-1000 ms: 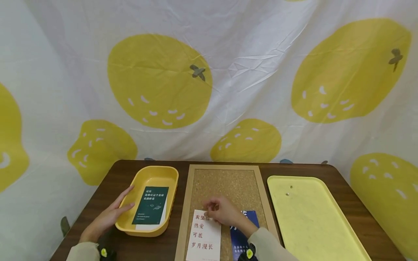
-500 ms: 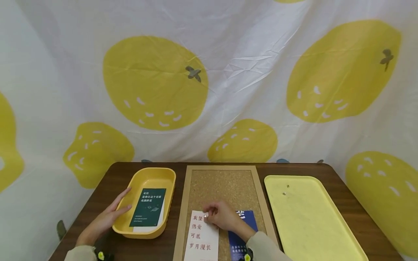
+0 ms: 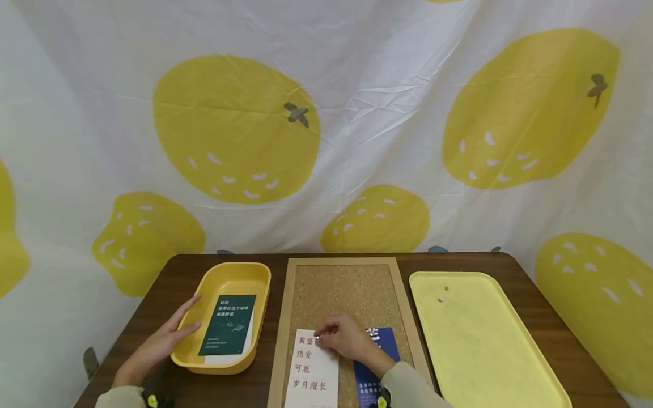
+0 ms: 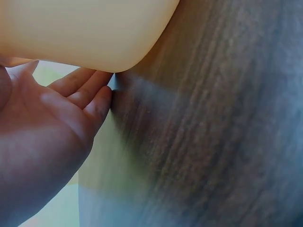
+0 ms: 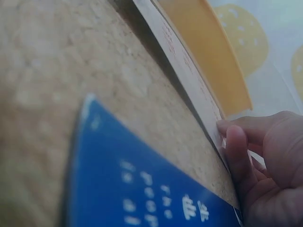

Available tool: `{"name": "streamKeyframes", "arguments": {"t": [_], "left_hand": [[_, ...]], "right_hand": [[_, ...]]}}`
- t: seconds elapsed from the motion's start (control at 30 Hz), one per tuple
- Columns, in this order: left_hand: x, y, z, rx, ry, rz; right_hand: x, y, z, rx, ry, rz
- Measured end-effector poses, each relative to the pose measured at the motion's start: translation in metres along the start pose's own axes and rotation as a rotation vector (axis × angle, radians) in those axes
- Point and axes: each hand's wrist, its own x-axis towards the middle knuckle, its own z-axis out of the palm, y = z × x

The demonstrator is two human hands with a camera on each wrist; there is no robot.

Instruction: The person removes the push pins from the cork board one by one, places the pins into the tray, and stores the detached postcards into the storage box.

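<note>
Room over the far half of the corkboard (image 3: 347,292)! Nearer, the right hand (image 3: 347,338) blocks the far-right corner of the white card (image 3: 310,377); left, the basket (image 3: 237,279) bars a low pass; right, the shallow tray (image 3: 490,345) leaves room above.

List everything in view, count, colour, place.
Cloth: 1, white and yellow, behind
Table: 1, brown, underneath
Bin: 1, yellow, left
Green card: 1, green, in bin
Paper: 1, white, beneath green card
Corkboard: 1, tan, centre
Red-lettered card: 1, white, on corkboard
Blue card: 1, blue, on corkboard
Tray: 1, yellow, right
Tiny objects: 2, colour unclear, on tray
Shiny bit: 1, pale, right fingertips
Wristbands: 2, black and yellow, wrists
Sleeves: 2, pale, arms
Left hand: 1, bare, at bin
Right hand: 1, bare, above corkboard
</note>
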Motion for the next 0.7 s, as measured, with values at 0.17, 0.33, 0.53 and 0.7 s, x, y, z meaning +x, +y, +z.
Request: {"name": "streamKeyframes", "arguments": {"t": [0.17, 0.33, 0.53, 0.7], "left_hand": [[-0.001, 0.001, -0.002, 0.03, 0.004, 0.007], [-0.001, 0.002, -0.003, 0.106, 0.031, 0.003], [-0.002, 0.007, -0.003, 0.191, 0.082, 0.005], [-0.011, 0.019, 0.0, 0.291, 0.154, 0.069]], "right_hand": [[0.0, 0.0, 0.001, 0.008, 0.014, 0.009], [0.0, -0.001, 0.001, 0.035, 0.011, 0.023], [0.001, -0.001, 0.0, 0.032, 0.013, 0.029], [0.002, -0.001, 0.001, 0.036, 0.018, 0.028]]}}
